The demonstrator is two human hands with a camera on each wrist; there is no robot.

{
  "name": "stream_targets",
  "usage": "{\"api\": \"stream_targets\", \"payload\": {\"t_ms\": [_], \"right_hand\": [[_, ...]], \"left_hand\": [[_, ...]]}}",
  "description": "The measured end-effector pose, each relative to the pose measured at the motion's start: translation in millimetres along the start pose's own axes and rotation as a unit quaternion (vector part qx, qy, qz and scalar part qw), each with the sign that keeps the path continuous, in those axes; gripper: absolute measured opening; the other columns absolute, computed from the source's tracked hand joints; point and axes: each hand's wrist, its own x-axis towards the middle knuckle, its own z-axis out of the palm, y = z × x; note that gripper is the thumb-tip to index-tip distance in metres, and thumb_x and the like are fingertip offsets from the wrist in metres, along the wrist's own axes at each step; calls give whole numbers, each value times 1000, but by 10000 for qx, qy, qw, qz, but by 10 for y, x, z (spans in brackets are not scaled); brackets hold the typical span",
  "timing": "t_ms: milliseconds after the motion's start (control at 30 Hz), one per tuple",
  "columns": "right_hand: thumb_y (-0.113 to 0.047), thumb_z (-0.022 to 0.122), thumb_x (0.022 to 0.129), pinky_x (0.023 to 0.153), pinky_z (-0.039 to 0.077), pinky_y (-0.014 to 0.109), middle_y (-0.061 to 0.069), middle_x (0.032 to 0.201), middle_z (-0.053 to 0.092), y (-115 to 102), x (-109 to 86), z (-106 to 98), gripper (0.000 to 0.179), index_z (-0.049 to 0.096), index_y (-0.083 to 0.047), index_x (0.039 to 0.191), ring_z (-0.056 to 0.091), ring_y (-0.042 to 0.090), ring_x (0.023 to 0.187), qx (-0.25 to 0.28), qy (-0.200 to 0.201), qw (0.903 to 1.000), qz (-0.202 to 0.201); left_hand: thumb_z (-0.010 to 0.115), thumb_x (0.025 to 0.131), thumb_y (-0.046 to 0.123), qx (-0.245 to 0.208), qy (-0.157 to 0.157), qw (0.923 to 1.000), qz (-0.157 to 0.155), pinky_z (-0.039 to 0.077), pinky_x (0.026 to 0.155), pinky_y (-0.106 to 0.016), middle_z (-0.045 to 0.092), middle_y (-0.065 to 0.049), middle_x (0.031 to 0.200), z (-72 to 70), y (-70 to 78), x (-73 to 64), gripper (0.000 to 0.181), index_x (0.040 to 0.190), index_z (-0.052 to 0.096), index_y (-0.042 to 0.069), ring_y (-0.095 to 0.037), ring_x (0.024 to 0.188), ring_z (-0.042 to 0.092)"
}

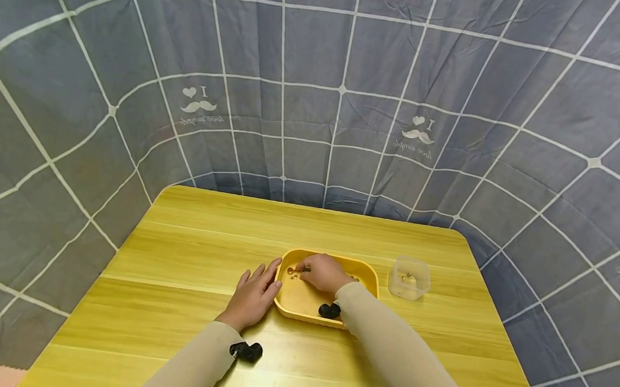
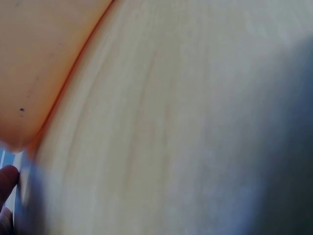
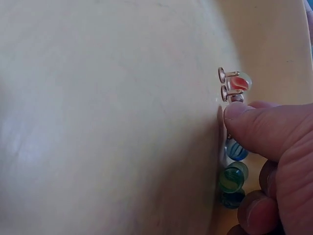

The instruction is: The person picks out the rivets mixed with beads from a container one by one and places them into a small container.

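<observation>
Right grip [image 1: 327,273] curled inside the yellow tray [image 1: 298,299], I have thumb [image 3: 259,125] and fingertips drawn in at a row of small pieces along its wall; whether anything is pinched between them, I cannot tell. Seen from my right wrist, two metal studs [image 3: 223,92] lie near the thumb tip toward twelve o'clock, beside a red-and-white marble [image 3: 241,82]. Toward six o'clock come a blue marble [image 3: 237,152], partly behind the thumb, then a green marble [image 3: 231,180] and a dark marble [image 3: 233,199]. Seen from my head, my right sleeve [image 1: 386,334] crosses the tray's rim at five o'clock. Left grip [image 1: 252,299], fingers relaxed, rests against the rim at nine. Just past three o'clock, a clear box [image 1: 413,291] with gold bits [image 1: 407,277] inside stands on the bench [image 1: 187,281].
</observation>
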Motion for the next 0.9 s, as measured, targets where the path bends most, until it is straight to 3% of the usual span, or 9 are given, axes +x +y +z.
{"api": "stream_targets", "payload": {"t_ms": [400, 900], "right_hand": [[-22, 73, 100, 104, 57, 38, -4, 118, 79, -82, -33, 14, 20, 82, -20, 119, 72, 18, 112, -156, -109, 9996, 187], [-23, 71, 102, 104, 57, 38, -1, 117, 80, -82, -57, 17, 21, 81, -17, 119, 73, 19, 111, -302, -63, 9995, 119]], "left_hand": [[42, 114, 42, 129, -304, 9990, -296, 9, 131, -63, 52, -9, 161, -65, 12, -43, 58, 169, 26, 31, -42, 159, 31], [43, 114, 39, 85, -253, 9993, -272, 9, 131, -63, 52, -9, 160, -54, 24, -53, 58, 169, 27, 31, -43, 158, 31]]}}
